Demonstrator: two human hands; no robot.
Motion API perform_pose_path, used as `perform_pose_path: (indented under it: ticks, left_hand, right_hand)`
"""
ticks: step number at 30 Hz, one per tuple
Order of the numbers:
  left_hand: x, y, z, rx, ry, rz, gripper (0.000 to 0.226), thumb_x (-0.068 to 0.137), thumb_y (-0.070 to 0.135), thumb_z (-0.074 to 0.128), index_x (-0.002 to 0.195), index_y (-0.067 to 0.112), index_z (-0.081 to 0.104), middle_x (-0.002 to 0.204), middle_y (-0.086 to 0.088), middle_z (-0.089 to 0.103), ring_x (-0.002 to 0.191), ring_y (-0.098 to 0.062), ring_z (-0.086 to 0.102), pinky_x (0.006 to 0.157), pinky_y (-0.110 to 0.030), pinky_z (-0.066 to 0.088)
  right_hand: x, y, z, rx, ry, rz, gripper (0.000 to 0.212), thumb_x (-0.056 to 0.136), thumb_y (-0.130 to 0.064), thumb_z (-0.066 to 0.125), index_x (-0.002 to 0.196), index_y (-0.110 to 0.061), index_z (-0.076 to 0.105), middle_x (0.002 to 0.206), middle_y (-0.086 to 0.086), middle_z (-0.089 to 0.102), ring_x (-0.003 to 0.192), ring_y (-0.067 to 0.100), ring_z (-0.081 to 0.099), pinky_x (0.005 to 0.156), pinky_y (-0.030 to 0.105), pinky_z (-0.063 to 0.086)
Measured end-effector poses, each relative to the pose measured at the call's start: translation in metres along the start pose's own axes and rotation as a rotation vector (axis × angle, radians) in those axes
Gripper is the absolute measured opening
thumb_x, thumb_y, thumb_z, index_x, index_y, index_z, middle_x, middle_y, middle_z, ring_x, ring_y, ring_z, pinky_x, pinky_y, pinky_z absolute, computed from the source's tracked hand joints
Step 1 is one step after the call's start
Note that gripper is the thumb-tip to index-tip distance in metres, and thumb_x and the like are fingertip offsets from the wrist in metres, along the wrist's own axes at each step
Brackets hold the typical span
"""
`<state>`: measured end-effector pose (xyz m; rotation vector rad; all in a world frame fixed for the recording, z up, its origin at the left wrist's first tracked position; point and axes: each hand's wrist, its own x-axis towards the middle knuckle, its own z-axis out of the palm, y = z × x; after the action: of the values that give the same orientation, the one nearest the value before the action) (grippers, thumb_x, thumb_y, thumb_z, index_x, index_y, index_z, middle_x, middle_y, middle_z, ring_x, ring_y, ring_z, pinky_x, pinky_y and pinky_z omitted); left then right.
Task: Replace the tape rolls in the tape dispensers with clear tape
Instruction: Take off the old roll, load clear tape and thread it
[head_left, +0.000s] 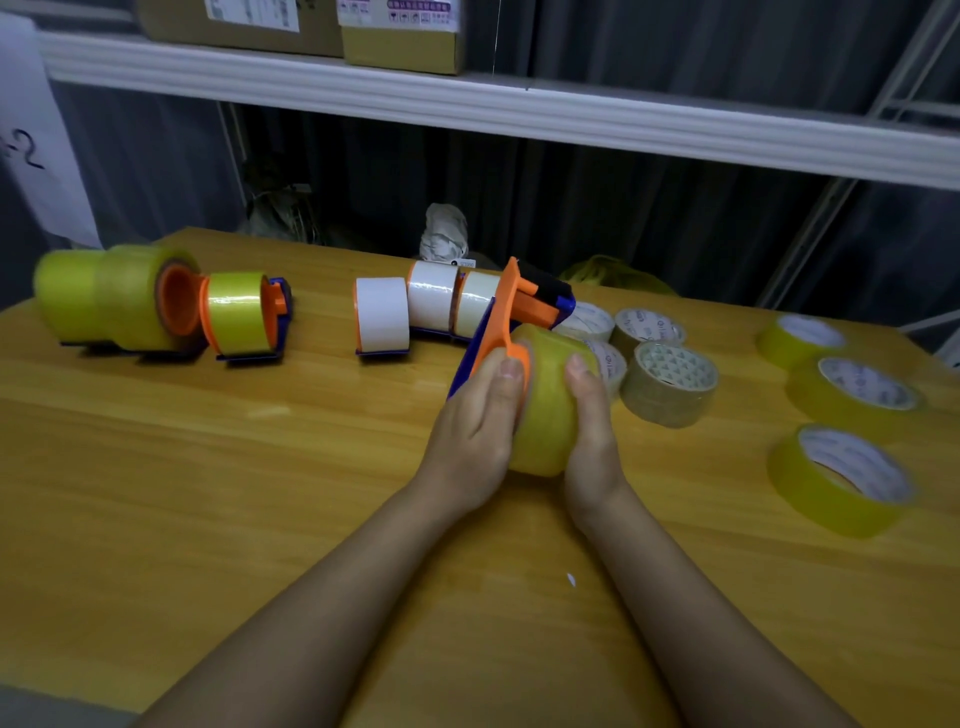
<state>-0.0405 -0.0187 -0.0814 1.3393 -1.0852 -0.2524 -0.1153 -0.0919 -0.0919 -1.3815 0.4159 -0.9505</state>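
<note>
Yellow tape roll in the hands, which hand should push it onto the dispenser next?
Probably the right hand: it grips the yellow tape roll from its outer side. The left hand grips the roll by the orange dispenser, so it is better placed to steady that.

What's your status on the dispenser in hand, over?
Both hands on the job: left hand grips dispenser, right hand grips yellowish roll against it. Whether roll is seated: can't tell. Spare rolls lie close right; nothing blocking.
</note>
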Motion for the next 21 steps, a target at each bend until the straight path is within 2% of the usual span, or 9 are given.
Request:
perform_pose_path:
  ticks: [3, 5, 8, 11, 13, 15, 16, 18, 21]
  left_hand:
    - [0.000, 0.002, 0.001, -0.099, 0.000, -0.092, 0.037, 0.100, 0.040, 0.030, 0.099, 0.019, 0.061, 0.095, -0.002, 0.065, 0.096, -0.014, 0.061, 0.090, -0.036, 0.048]
    - [0.001, 0.002, 0.002, -0.203, 0.025, -0.237, 0.032, 0.102, 0.036, 0.032, 0.098, 0.025, 0.062, 0.101, 0.006, 0.067, 0.103, -0.008, 0.061, 0.096, -0.032, 0.046]
    - [0.006, 0.003, 0.000, -0.340, 0.024, -0.408, 0.040, 0.101, 0.042, 0.033, 0.097, 0.020, 0.066, 0.091, 0.000, 0.073, 0.092, -0.016, 0.068, 0.082, -0.031, 0.053]
    - [0.007, 0.007, -0.002, -0.334, -0.036, -0.410, 0.048, 0.099, 0.046, 0.025, 0.096, 0.022, 0.066, 0.079, 0.006, 0.074, 0.080, -0.008, 0.070, 0.068, -0.022, 0.053]
    - [0.006, 0.009, 0.000, -0.314, -0.059, -0.373, 0.055, 0.095, 0.053, 0.018, 0.098, 0.024, 0.064, 0.082, 0.010, 0.074, 0.083, -0.003, 0.069, 0.076, -0.018, 0.054]
    - [0.006, 0.011, 0.002, -0.299, -0.044, -0.368, 0.071, 0.086, 0.072, 0.019, 0.112, 0.023, 0.063, 0.104, 0.003, 0.072, 0.104, -0.010, 0.065, 0.097, -0.033, 0.049]
    - [0.005, 0.009, 0.004, -0.282, -0.038, -0.356, 0.083, 0.079, 0.082, 0.022, 0.122, 0.022, 0.060, 0.117, -0.001, 0.068, 0.114, -0.016, 0.061, 0.104, -0.042, 0.044]
    - [0.003, 0.004, 0.004, -0.228, -0.027, -0.305, 0.101, 0.067, 0.093, 0.025, 0.132, 0.021, 0.052, 0.128, -0.004, 0.061, 0.123, -0.021, 0.054, 0.108, -0.049, 0.038]
    - [-0.001, 0.000, 0.003, -0.099, -0.025, -0.201, 0.103, 0.068, 0.093, 0.018, 0.127, 0.016, 0.054, 0.120, -0.005, 0.064, 0.117, -0.019, 0.057, 0.103, -0.048, 0.042]
  right_hand:
    - [-0.001, 0.004, -0.002, -0.189, 0.048, -0.130, 0.072, 0.082, -0.063, 0.051, 0.136, -0.017, 0.045, 0.134, 0.013, 0.051, 0.127, 0.028, 0.048, 0.107, 0.055, 0.037]
    - [-0.003, 0.005, -0.004, -0.310, 0.057, -0.220, 0.062, 0.084, -0.058, 0.046, 0.134, -0.022, 0.044, 0.130, 0.007, 0.048, 0.123, 0.019, 0.047, 0.106, 0.042, 0.040]
    - [-0.005, 0.004, -0.008, -0.492, 0.041, -0.362, 0.064, 0.085, -0.054, 0.045, 0.138, -0.018, 0.039, 0.126, 0.002, 0.041, 0.119, 0.006, 0.043, 0.097, 0.018, 0.039]
    - [-0.004, 0.006, -0.008, -0.553, 0.032, -0.405, 0.065, 0.086, -0.054, 0.044, 0.139, -0.017, 0.038, 0.125, 0.002, 0.039, 0.119, 0.005, 0.042, 0.096, 0.017, 0.039]
    - [-0.004, 0.007, -0.008, -0.521, 0.026, -0.378, 0.066, 0.086, -0.053, 0.042, 0.138, -0.013, 0.039, 0.129, 0.005, 0.042, 0.122, 0.001, 0.039, 0.099, 0.011, 0.032]
    - [-0.002, 0.008, -0.008, -0.409, -0.004, -0.311, 0.065, 0.085, -0.054, 0.043, 0.137, -0.016, 0.041, 0.134, 0.007, 0.044, 0.126, 0.004, 0.040, 0.105, 0.018, 0.033]
    - [0.000, 0.008, -0.008, -0.355, -0.019, -0.283, 0.063, 0.085, -0.055, 0.044, 0.137, -0.019, 0.041, 0.135, 0.008, 0.045, 0.129, 0.011, 0.042, 0.108, 0.031, 0.035]
    - [0.002, 0.009, -0.008, -0.282, -0.039, -0.253, 0.058, 0.086, -0.057, 0.045, 0.135, -0.025, 0.043, 0.135, 0.009, 0.047, 0.130, 0.026, 0.043, 0.108, 0.053, 0.035]
    - [0.003, 0.011, -0.006, -0.177, -0.064, -0.184, 0.062, 0.085, -0.063, 0.048, 0.135, -0.025, 0.045, 0.136, 0.012, 0.049, 0.130, 0.033, 0.043, 0.107, 0.060, 0.033]
